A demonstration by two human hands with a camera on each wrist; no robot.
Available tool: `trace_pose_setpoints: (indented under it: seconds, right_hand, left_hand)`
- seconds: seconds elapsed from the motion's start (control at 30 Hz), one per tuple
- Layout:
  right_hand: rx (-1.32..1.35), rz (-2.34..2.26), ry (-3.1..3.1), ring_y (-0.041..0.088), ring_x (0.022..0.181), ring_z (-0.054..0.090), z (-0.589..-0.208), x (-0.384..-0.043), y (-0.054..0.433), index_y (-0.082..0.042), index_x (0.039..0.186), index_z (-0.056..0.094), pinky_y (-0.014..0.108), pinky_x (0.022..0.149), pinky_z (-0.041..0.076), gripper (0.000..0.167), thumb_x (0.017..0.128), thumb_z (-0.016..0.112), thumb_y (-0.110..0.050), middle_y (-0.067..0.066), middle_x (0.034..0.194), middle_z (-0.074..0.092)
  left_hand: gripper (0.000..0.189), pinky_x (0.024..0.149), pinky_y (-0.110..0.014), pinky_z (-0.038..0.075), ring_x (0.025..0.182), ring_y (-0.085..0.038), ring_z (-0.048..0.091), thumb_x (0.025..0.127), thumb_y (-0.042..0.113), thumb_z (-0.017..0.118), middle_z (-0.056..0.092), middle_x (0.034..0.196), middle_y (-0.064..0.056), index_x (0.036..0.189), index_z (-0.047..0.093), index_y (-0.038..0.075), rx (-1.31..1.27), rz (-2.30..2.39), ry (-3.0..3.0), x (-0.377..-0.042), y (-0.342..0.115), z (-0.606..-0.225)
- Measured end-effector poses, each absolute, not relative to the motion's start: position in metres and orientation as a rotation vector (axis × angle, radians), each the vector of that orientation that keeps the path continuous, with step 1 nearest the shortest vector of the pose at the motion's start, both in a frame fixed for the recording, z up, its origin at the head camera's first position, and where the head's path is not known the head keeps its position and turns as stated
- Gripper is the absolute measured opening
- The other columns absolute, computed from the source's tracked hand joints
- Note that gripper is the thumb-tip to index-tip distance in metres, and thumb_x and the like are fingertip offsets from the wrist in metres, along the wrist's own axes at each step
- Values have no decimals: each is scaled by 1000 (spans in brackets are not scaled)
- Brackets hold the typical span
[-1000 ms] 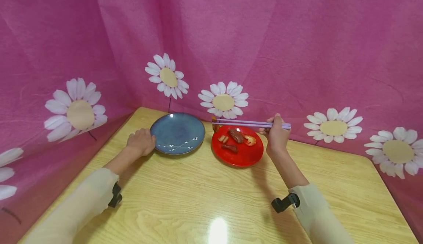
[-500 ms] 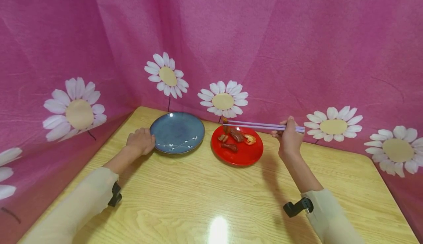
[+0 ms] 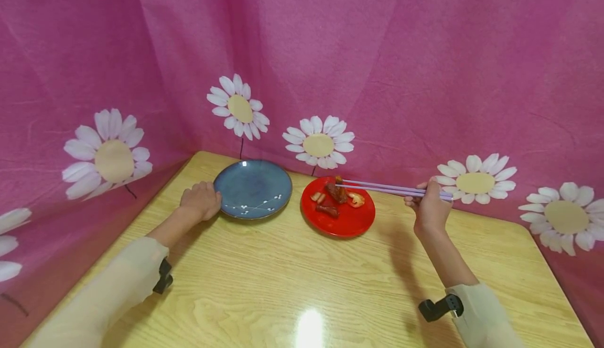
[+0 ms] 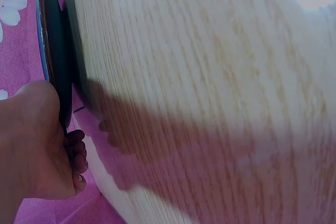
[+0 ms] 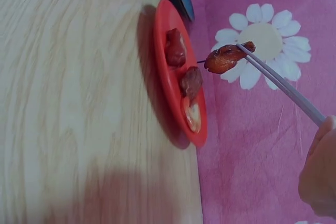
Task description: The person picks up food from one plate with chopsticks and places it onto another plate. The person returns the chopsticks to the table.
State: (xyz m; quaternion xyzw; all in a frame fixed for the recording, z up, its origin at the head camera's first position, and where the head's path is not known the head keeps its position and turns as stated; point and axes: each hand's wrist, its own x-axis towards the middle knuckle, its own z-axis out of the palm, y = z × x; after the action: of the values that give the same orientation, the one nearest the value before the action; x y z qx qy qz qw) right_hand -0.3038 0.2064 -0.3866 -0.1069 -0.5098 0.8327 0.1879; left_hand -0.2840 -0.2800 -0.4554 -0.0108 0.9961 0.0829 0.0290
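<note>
My right hand (image 3: pixel 432 207) grips a pair of lilac chopsticks (image 3: pixel 387 187). Between their tips hangs a glossy brown piece of meat, like a chicken wing (image 5: pixel 223 60), raised above the red plate (image 3: pixel 342 228). On that plate lie a dark drumstick-like piece (image 3: pixel 327 210), a brown chunk (image 5: pixel 191 83), an orange shrimp-like piece (image 3: pixel 357 200) and small pale bits (image 3: pixel 317 197). At the left, my left hand (image 3: pixel 202 201) holds the near-left rim of a blue plate (image 3: pixel 255 188); in the left wrist view its fingertips (image 4: pixel 79 161) curl beneath the edge.
Both plates stand near the back edge of a light wooden table (image 3: pixel 264 280). A pink curtain with white daisies (image 3: pixel 377 65) hangs close behind and along the left side. The blue plate carries only its painted blossoms.
My right hand has moved right and slightly toward me, carrying the chopsticks and meat from the red plate's left edge to over its back middle. My left hand stays on the blue plate.
</note>
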Motion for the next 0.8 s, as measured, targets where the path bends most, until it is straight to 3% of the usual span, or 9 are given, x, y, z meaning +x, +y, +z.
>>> trace_pose_setpoints:
  seconds: [0.8]
  right_hand:
    - [-353,2321,-1443,14,36,56,-403,-290,236,1,71,58,23,39,48,42,106,46,-18,8,51,58]
  left_hand:
    - [47,90,-60,42,110,-47,50,105,23,31,52,109,-30,116,47,-19,-13,249,3069,-284,-278,-455]
